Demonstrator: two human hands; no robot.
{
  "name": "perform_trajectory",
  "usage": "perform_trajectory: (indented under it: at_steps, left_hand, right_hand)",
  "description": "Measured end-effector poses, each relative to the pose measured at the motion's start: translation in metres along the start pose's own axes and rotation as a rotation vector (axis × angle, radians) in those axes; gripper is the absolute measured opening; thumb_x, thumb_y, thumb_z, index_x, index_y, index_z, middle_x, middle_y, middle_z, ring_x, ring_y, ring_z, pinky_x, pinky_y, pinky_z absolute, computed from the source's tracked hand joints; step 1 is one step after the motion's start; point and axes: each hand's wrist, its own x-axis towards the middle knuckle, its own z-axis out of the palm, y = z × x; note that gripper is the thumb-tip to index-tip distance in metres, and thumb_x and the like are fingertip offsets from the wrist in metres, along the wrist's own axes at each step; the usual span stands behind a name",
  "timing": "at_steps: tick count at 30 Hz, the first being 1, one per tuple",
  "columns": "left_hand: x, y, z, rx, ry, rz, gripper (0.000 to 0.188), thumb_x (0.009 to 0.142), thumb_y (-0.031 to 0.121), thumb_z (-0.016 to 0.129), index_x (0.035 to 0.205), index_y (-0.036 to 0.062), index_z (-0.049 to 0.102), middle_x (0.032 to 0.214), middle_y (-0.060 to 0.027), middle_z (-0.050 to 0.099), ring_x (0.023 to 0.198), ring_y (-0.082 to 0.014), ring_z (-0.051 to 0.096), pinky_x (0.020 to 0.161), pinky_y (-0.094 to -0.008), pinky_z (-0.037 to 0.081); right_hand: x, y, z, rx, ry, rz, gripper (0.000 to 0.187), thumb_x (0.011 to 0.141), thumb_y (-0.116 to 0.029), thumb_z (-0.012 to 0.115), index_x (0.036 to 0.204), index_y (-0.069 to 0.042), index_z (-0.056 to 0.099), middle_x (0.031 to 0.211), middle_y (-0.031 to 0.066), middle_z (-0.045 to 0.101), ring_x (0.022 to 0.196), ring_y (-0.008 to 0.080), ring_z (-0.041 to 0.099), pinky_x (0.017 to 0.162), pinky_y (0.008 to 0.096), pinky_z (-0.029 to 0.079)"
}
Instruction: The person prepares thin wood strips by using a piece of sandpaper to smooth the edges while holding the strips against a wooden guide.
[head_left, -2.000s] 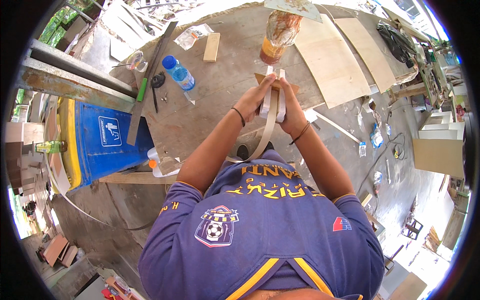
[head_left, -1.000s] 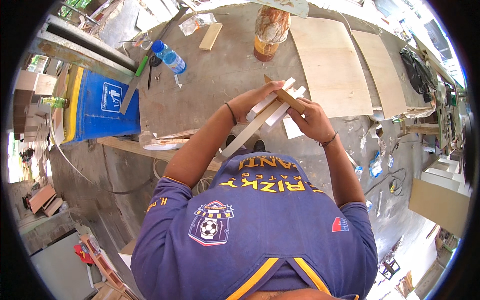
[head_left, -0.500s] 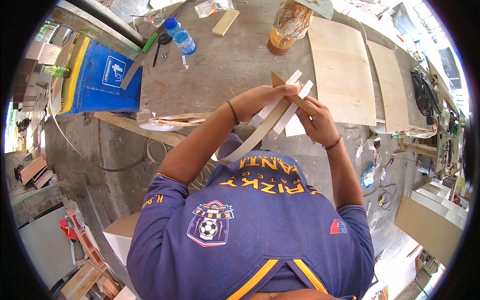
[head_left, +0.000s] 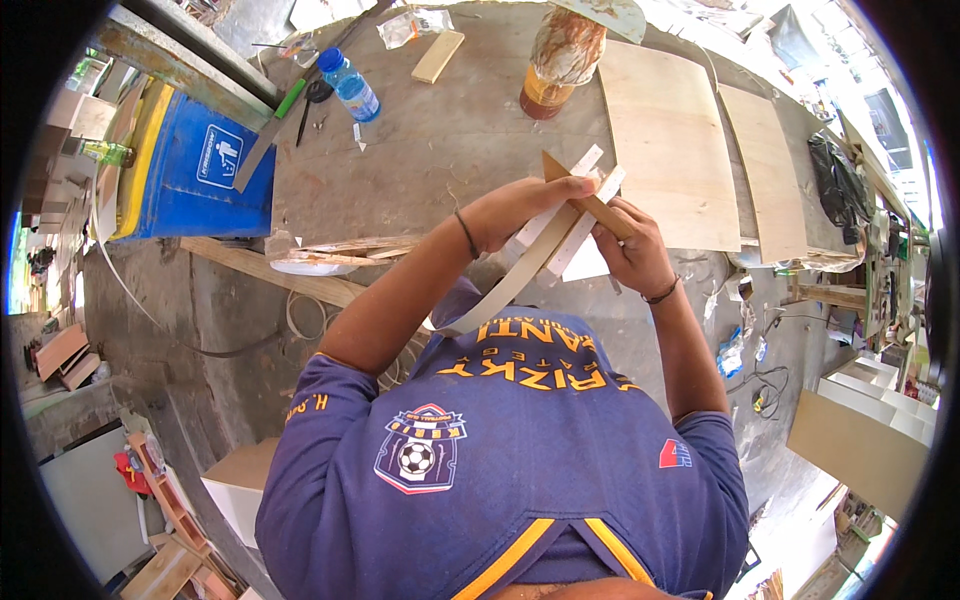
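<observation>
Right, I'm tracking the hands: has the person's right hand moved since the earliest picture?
Yes, the right hand has moved rightward: it now hides the large pale plywood sheet's near-left corner, which showed clear before.

Pretty busy old wooden workbench (head_left: pixel 420 135), stuff mostly along the far side.
So on the left there's a blue-capped plastic bottle (head_left: pixel 352 92), a skinny black tool (head_left: pixel 303 122) and a green-handled one (head_left: pixel 290 98). Further back, a crumpled clear bag (head_left: pixel 410 28) sits near a small pale wood block (head_left: pixel 437 57). Then there's a messy jar with amber stuff at the bottom (head_left: pixel 547 97), plus two thin wood sheets (head_left: pixel 672 150) lying flat, side by side, to the right.
</observation>
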Motion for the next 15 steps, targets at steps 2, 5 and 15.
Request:
perform_trajectory:
  at_steps: [2, 5, 15]
  left_hand:
    - [0.001, 0.001, 0.0, -0.019, -0.008, -0.026, 0.062, 0.085, 0.055, 0.056, 0.111, -0.0009, 0.054, 0.089, -0.008, 0.06, 0.069, -0.0118, 0.061, 0.057, -0.0229, 0.051]
    - [0.003, -0.004, -0.002, -0.032, 0.007, -0.04, 0.062, 0.085, 0.054, 0.055, 0.114, -0.0004, 0.053, 0.091, -0.0088, 0.06, 0.072, -0.0138, 0.062, 0.059, -0.0242, 0.052]
    - [0.005, -0.033, -0.035, -0.234, -0.114, 0.024, 0.063, 0.088, 0.049, 0.053, 0.125, -0.0009, 0.045, 0.103, -0.0142, 0.061, 0.085, -0.0245, 0.065, 0.079, -0.0348, 0.056]
  right_hand:
    - [0.001, 0.0, -0.002, 0.001, 0.004, -0.002, 0.008, 0.081, -0.002, 0.055, 0.087, 0.002, 0.058, 0.074, 0.0135, 0.054, 0.071, 0.0329, 0.054, 0.065, 0.0398, 0.045]
    - [0.002, 0.004, -0.001, -0.013, 0.005, 0.001, 0.009, 0.079, -0.003, 0.057, 0.087, 0.001, 0.058, 0.075, 0.0135, 0.055, 0.073, 0.0326, 0.055, 0.067, 0.0398, 0.046]
    - [0.015, 0.018, 0.008, -0.125, -0.127, 0.056, 0.02, 0.076, -0.014, 0.065, 0.093, -0.003, 0.063, 0.082, 0.0136, 0.063, 0.078, 0.0284, 0.061, 0.076, 0.0381, 0.047]
